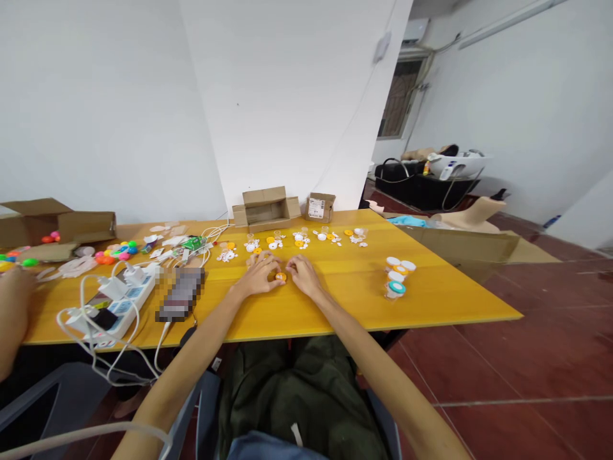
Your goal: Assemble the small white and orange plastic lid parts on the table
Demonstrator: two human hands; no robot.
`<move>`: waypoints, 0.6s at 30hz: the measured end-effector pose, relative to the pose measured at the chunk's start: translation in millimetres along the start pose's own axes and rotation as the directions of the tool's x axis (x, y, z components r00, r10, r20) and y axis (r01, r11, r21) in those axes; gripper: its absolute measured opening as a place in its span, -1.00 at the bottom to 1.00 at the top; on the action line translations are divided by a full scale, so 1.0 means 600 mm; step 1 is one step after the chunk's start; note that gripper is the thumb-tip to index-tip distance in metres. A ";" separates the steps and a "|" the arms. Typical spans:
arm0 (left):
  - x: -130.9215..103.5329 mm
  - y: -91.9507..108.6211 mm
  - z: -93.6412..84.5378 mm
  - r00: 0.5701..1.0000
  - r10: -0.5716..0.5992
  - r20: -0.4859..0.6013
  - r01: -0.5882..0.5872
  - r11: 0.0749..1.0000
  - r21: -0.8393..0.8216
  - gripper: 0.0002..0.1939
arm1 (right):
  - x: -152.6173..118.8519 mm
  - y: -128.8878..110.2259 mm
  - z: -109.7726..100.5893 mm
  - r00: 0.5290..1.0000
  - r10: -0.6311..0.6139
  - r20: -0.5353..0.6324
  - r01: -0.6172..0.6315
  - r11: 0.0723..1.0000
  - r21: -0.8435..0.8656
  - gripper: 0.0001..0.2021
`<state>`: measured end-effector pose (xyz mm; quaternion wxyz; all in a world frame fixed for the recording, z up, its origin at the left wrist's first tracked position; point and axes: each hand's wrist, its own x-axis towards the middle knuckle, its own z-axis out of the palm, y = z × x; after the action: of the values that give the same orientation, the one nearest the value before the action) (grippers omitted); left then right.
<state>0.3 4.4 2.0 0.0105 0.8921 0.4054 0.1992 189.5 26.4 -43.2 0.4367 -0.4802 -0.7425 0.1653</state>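
Both sides of the small orange piece (281,277) are taken up by hands at work over the yellow table (345,303). The left hand (260,276), just left of the piece, is curled nearly closed, its thumb tip against it; how firmly it grips cannot be told. The right hand (302,276), just right of the piece, has its fingers bent and bunched, and whether they touch it is unclear. Nearer the body than the piece, bare tabletop runs to the front edge. Beyond the piece, a row of loose white and orange parts (299,243) limits the room, with an open cardboard box (265,225) behind. Well right of the piece, past a wide bare stretch, lidded containers (396,289) stand short of the slanting end edge. Left of the piece, a phone (182,294) and a power strip (133,301) crowd the surface.
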 end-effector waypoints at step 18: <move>-0.002 -0.005 -0.004 0.999 0.032 0.014 -0.033 0.999 0.035 -0.66 | 0.000 -0.028 -0.009 1.000 0.005 0.030 -0.008 0.997 0.080 -0.84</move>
<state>-3.5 5.4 3.2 -0.0057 0.8999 0.3943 0.1864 184.6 17.3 -29.1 0.4441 -0.4622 -0.7400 0.2036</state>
